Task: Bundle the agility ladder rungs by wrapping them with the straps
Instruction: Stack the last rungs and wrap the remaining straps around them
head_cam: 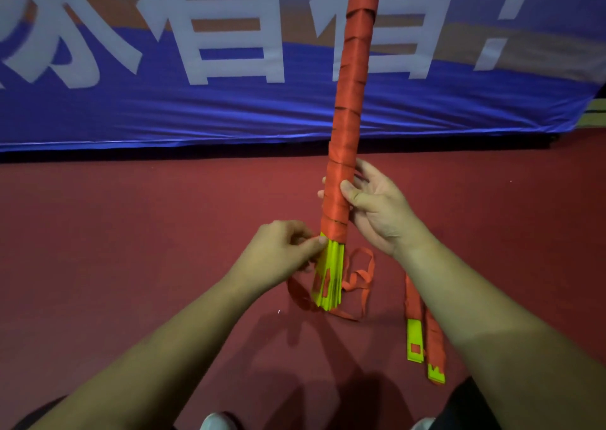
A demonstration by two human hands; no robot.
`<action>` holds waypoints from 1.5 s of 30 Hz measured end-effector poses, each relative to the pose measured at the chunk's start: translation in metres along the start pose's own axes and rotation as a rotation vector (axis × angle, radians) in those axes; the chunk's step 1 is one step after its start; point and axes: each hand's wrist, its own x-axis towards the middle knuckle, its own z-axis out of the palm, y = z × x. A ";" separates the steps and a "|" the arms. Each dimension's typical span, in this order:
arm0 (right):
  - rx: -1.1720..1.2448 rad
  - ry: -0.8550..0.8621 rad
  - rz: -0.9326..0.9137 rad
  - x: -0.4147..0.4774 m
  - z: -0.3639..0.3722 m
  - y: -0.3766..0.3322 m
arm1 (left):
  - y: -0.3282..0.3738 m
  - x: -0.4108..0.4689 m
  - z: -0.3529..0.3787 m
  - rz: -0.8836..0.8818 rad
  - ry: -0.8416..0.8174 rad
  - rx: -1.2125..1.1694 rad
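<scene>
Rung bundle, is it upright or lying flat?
Upright, leaning slightly: the rung bundle has its yellow end down at the floor, and the right hand grips it.

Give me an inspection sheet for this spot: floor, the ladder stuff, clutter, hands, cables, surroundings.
Surface: dark red floor.
Job's things: rung bundle held steeply tilted and spiral-wrapped in orange strap; yellow rung ends bare at its lower end; loose strap tail looped on the floor beside them.
Clutter: second wrapped bundle and a yellow rung lying on the floor at right, partly behind the right forearm.
Hands: left hand pinches the top of the yellow rung ends; right hand grips the rung bundle just above.
Cables: nothing seen.
Surroundings: blue banner with white characters behind; shoe tips at the bottom edge.
</scene>
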 end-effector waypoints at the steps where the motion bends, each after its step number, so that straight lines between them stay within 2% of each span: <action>1: -0.015 0.038 -0.014 0.001 -0.001 0.002 | 0.000 -0.002 0.005 0.052 0.020 0.109; 4: -0.050 0.141 -0.039 0.004 0.001 0.011 | 0.002 -0.006 0.020 0.134 0.090 0.327; 8: -0.063 0.200 -0.016 0.004 0.007 0.013 | 0.005 -0.002 0.022 0.163 0.122 0.390; 10: -0.034 0.193 -0.027 0.003 0.005 0.007 | 0.001 0.002 0.011 0.139 0.033 0.266; 14: 0.088 0.135 0.007 0.003 -0.004 -0.012 | 0.001 0.002 -0.011 0.127 -0.346 -0.399; 16: 0.177 0.064 0.083 0.000 -0.001 -0.016 | 0.004 0.001 -0.014 0.156 -0.426 -0.492; 20: 0.439 -0.156 0.223 -0.008 0.010 -0.013 | 0.004 0.000 -0.009 0.148 -0.516 -0.530; 23: 0.412 -0.187 0.194 -0.009 0.005 -0.014 | 0.001 0.002 -0.006 0.117 -0.474 -0.411; 27: 0.220 -0.099 0.150 -0.010 0.002 -0.015 | 0.001 0.006 -0.005 0.109 -0.256 0.160; 30: 0.126 -0.075 0.095 -0.007 0.001 -0.011 | 0.002 0.004 0.000 0.138 -0.096 0.385; 32: 0.067 -0.007 0.049 -0.006 0.002 -0.009 | 0.001 0.002 0.003 0.145 -0.041 0.359; 38: -0.041 0.149 -0.029 -0.003 0.005 -0.002 | -0.002 -0.004 0.016 0.136 -0.010 0.256; 45: -0.083 0.182 -0.049 0.000 0.009 0.005 | 0.002 0.000 0.020 0.134 0.089 0.281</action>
